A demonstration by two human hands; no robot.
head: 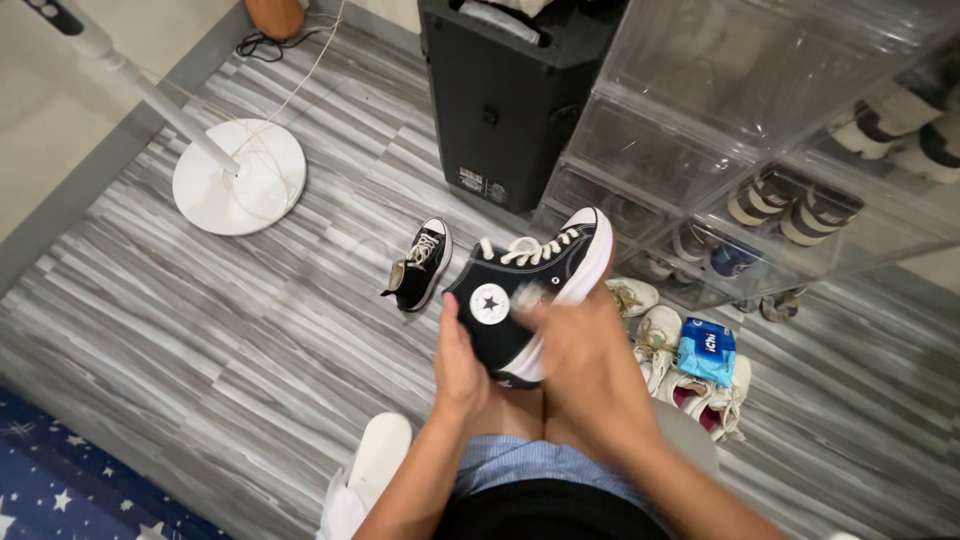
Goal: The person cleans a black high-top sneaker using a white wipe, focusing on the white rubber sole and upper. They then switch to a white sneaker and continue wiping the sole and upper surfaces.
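A black high-top canvas shoe (530,285) with white laces, a white toe cap and a thick white sole is held up over my lap, toe pointing up and right. My left hand (458,365) grips its heel end from below. My right hand (575,345) lies against the shoe's side and sole, blurred by motion; what it holds, if anything, is unclear. The matching black shoe (420,265) lies on the floor just to the left.
Clear stacked shoe boxes (760,160) fill the upper right, a black case (500,100) beside them. Pale shoes (660,345) and a blue packet (708,350) lie at right. A white fan base (238,177) stands upper left; a white slipper (378,455) and starred rug (60,490) are near me.
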